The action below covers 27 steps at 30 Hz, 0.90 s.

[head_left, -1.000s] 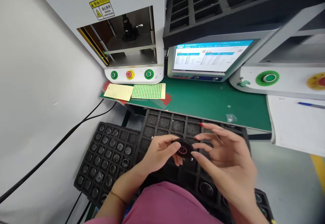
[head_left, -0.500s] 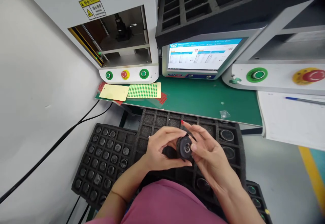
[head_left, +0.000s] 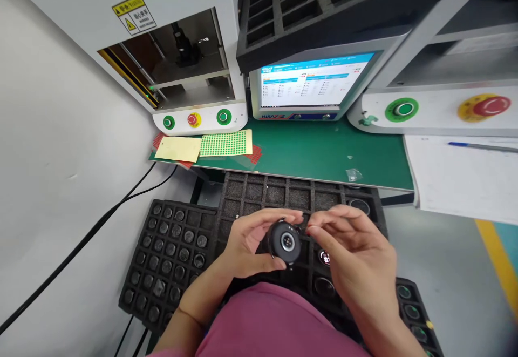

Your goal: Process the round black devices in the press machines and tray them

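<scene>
My left hand (head_left: 253,243) is closed around the rim of a round black smartwatch body (head_left: 280,242). Its back faces up toward me, with a pale ring and metal contacts at the centre; no strap shows on it. Just right of the watch, my right hand (head_left: 352,243) is apart from it, thumb and index finger pinched together. A tiny red piece (head_left: 309,228) shows at those fingertips, too small to make out fully. Below both hands lies a black foam tray (head_left: 277,195) with square pockets, where another watch (head_left: 324,257) has a lit screen.
A foam tray of round watch parts (head_left: 165,254) lies at left, another tray (head_left: 413,311) at lower right. On the green bench (head_left: 307,152) are a green-dot sticker sheet (head_left: 226,143) and red stickers (head_left: 254,154). Behind stand a press machine (head_left: 198,116) and a monitor (head_left: 307,87).
My right hand has drawn away from the watch to the right, its index finger folding against the thumb. The watch has turned to show its back more fully, still in my left hand.
</scene>
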Each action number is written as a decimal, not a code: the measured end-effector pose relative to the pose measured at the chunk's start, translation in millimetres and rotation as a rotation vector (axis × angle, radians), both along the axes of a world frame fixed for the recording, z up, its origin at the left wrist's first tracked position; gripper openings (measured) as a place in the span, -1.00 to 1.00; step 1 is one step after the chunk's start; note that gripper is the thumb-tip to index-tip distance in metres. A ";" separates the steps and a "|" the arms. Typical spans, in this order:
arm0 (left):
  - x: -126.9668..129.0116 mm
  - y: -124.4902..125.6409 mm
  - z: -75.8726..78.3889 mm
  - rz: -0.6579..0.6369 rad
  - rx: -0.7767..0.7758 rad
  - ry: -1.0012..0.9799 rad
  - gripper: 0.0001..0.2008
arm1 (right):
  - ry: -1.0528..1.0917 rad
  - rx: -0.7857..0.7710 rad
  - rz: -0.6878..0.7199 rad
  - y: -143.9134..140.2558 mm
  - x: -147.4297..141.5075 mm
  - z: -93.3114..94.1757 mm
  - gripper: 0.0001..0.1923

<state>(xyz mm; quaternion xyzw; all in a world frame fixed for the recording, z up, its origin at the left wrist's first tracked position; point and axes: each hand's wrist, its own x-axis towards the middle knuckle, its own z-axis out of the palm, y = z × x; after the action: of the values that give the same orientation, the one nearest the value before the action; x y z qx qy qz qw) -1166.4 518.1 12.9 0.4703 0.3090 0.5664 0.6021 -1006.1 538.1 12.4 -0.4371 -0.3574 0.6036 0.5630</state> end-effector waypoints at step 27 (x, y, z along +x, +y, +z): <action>7.8 -10.2 8.3 -0.016 0.109 0.186 -0.35 | -0.185 0.124 -0.144 -14.6 4.6 17.1 -0.76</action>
<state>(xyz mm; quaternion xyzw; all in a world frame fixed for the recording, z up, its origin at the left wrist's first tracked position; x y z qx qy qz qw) -1158.6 507.9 21.2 0.5552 0.3284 0.5316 0.5489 -1001.5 523.5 29.5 -0.4796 -0.4123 0.4955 0.5954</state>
